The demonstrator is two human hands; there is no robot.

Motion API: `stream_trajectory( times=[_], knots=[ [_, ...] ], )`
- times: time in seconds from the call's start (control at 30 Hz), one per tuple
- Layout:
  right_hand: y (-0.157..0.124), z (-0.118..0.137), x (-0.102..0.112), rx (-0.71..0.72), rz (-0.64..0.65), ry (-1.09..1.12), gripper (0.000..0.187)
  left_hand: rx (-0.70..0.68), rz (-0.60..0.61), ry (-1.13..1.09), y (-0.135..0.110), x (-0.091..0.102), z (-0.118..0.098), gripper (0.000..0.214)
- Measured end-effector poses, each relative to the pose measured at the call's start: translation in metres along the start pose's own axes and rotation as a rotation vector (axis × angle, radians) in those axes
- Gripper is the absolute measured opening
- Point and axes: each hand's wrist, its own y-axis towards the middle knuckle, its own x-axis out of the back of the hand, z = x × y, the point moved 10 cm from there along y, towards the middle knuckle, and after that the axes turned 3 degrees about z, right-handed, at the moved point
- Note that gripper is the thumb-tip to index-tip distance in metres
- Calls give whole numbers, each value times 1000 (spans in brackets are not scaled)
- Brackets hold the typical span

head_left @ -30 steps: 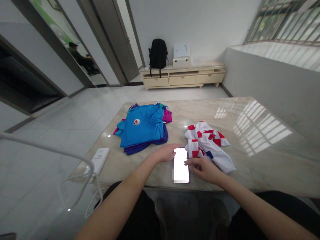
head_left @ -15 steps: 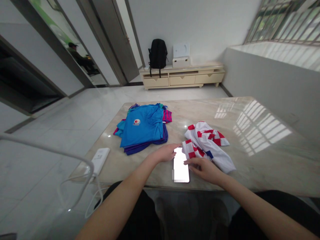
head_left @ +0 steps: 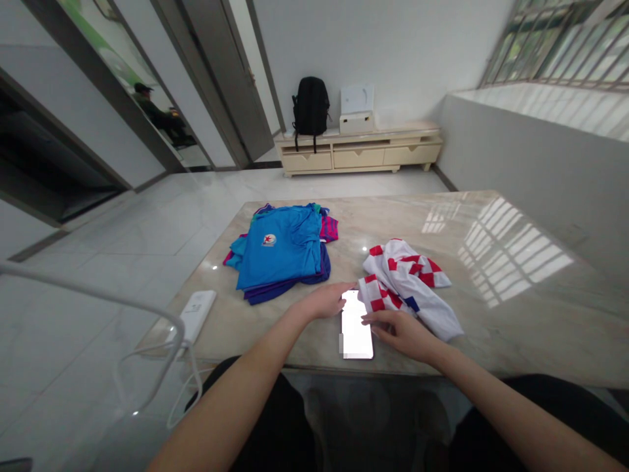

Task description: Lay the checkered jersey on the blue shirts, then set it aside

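Left hand (head_left: 322,301) open, fingertips at the top corner of the phone (head_left: 356,324); right hand (head_left: 400,333) loosely curled, fingertips at its right edge, nothing gripped. Phone flat on the marble table (head_left: 275,341). Checked shirt (head_left: 407,288) nearer than a second ago, just beside the phone.

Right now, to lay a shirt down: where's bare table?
Bare table lies right of the checkered shirt, and between the blue shirts and power bank. It's crowded at the phone, between left hand and right hand.
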Motion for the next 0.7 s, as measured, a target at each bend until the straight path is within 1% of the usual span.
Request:
stream_trajectory(
  times=[0.07, 0.2, 0.27, 0.37, 0.47, 0.57, 0.7],
  knots=[
    [0, 1, -1, -6, 14, 20, 34, -1, 0, 5, 0, -1, 0, 66],
    [1, 3, -8, -4, 85, 81, 37, 1, 1, 18, 0, -2, 2, 64],
    [1, 2, -8, -8, 78, 68, 37, 5, 2, 27, 0, -2, 2, 64],
    [1, -2, -2, -24, 26, -13, 36, 10, 1, 38, 0, -2, 2, 63],
    [1, -1, -1, -23, 17, -50, 36, 11, 2, 46, 0, -2, 2, 63],
    [1, 1, -2, -26, 20, -25, 35, 11, 5, 50, 1, -2, 2, 62],
    [0, 4, -10, -7, 83, 62, 36, 12, 6, 58, 1, -3, 2, 63]
  ],
)
